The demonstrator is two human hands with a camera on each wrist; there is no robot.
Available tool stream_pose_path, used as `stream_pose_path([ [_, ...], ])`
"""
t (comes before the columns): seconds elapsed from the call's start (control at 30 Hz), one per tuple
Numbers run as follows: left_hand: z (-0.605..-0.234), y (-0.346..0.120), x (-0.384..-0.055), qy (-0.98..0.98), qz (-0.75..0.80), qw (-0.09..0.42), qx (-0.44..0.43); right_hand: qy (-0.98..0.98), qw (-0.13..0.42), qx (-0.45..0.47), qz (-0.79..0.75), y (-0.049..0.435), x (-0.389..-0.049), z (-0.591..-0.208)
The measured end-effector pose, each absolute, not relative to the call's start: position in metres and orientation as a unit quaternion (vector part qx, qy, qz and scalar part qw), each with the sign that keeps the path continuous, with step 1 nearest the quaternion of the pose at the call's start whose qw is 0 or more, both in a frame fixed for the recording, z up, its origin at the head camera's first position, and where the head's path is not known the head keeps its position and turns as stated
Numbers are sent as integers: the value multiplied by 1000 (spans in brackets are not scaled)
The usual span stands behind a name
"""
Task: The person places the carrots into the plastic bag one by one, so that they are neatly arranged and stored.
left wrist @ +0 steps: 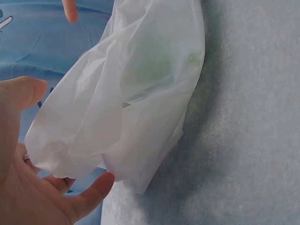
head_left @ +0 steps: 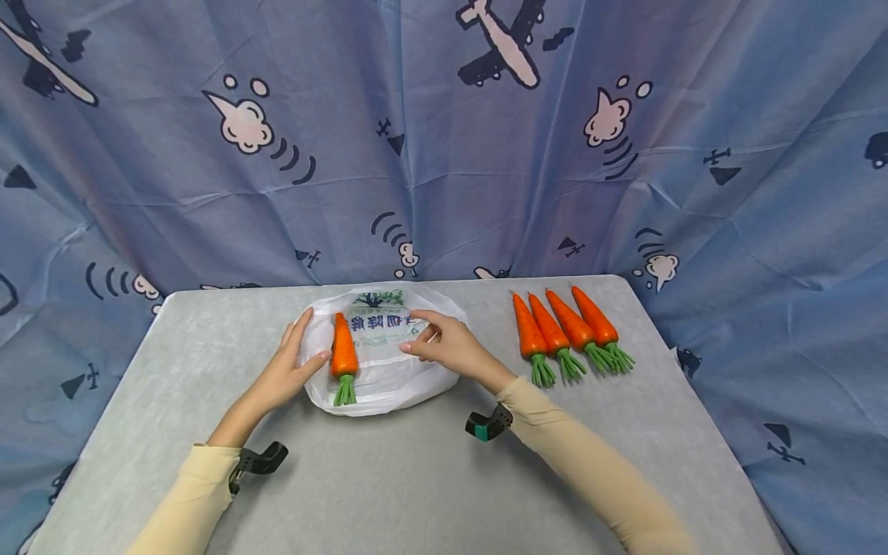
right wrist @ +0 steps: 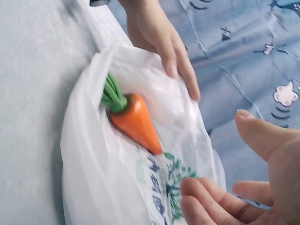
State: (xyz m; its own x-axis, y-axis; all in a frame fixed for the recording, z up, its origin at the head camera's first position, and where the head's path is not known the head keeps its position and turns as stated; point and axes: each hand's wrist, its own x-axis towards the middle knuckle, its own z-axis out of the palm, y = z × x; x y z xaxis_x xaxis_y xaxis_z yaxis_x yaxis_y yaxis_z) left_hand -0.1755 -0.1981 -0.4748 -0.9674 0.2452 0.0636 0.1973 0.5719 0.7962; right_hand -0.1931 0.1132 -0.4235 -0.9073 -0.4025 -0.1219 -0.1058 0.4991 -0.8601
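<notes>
A white plastic bag with green and blue print lies spread open on the table. Inside it, on its left side, rests an orange carrot with a green stalk end, also plain in the right wrist view. My left hand rests against the bag's left edge, fingers extended and thumb apart, close to the carrot. Over the right part of the bag hovers my right hand, its fingers slightly bent with nothing between them. In the left wrist view the bag's wall hides the carrot.
Several more carrots lie side by side on the table's right, stalk ends toward me. The grey table ends at the back against a blue curtain printed with airplanes. Each wrist wears a black band.
</notes>
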Motion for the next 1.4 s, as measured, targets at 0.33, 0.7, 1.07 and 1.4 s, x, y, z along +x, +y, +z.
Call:
stream_pose_path([
  [0.33, -476, -200, -176, 888, 443, 32, 121, 865, 125, -113, -473, 156, -199, -421],
  [0.7, -475, -202, -176, 884, 448, 32, 127, 873, 100, -86, -470, 200, -207, -425],
  [1.07, -476, -203, -176, 881, 453, 30, 130, 893, 87, -29, -440, 241, -212, -433],
  [1.4, -476, -202, -177, 883, 450, 32, 129, 892, 92, -2, -442, 265, -216, -442],
])
